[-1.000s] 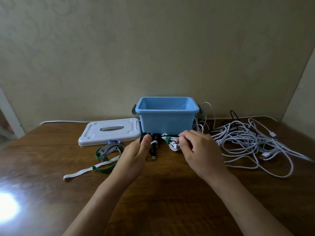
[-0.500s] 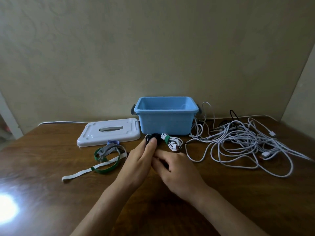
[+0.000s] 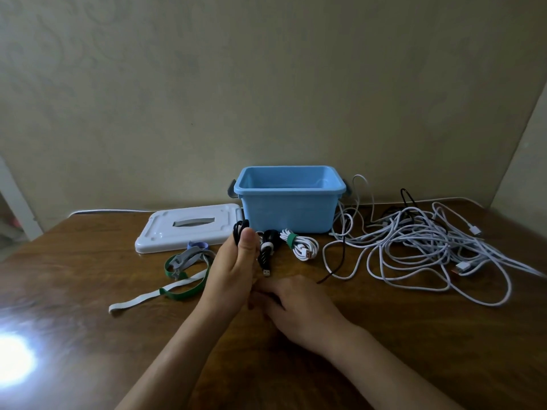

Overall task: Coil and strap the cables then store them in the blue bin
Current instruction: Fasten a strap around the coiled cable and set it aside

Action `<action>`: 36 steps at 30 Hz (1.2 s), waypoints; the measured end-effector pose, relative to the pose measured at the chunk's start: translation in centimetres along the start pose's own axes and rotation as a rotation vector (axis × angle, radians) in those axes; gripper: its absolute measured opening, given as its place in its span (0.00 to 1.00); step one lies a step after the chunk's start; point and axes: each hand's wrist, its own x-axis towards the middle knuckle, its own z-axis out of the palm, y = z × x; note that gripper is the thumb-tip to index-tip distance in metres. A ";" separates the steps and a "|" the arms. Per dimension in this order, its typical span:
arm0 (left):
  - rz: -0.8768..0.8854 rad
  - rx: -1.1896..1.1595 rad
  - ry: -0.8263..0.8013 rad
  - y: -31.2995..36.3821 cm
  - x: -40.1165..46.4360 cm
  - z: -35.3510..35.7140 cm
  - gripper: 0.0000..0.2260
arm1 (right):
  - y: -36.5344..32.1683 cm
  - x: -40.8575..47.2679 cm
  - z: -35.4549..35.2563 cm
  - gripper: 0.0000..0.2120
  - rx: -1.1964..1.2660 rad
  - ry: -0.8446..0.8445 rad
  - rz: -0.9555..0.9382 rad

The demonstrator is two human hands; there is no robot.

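Mid-frame, left hand (image 3: 233, 270) pinches black cable (image 3: 238, 229) loops — right hand (image 3: 299, 303) curled beside it, grip unclear.

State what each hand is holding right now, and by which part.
The left hand holds a black cable by its coiled loops, which stick up above the thumb. Whether the right hand has a grip on anything cannot be told.

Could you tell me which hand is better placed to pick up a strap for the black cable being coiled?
Probably the right hand: it lies low by the left wrist, while the left hand grips the black cable coil. The straps lie left, though.
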 end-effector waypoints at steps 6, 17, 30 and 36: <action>-0.095 -0.262 -0.069 0.9 -0.2 0.2 0.22 | 0.5 -0.4 0.0 0.26 0.014 -0.039 0.011; -0.145 -0.047 -0.218 1.2 0.0 -0.8 0.27 | 2.5 0.0 -4.5 0.21 -0.242 0.137 0.164; -0.022 0.437 -0.137 -0.8 0.3 -0.7 0.28 | 3.0 -0.6 -5.3 0.20 -0.207 0.594 -0.051; -0.032 0.531 -0.162 -0.5 0.1 -0.7 0.26 | 3.2 -0.3 -5.1 0.18 -0.163 0.562 -0.048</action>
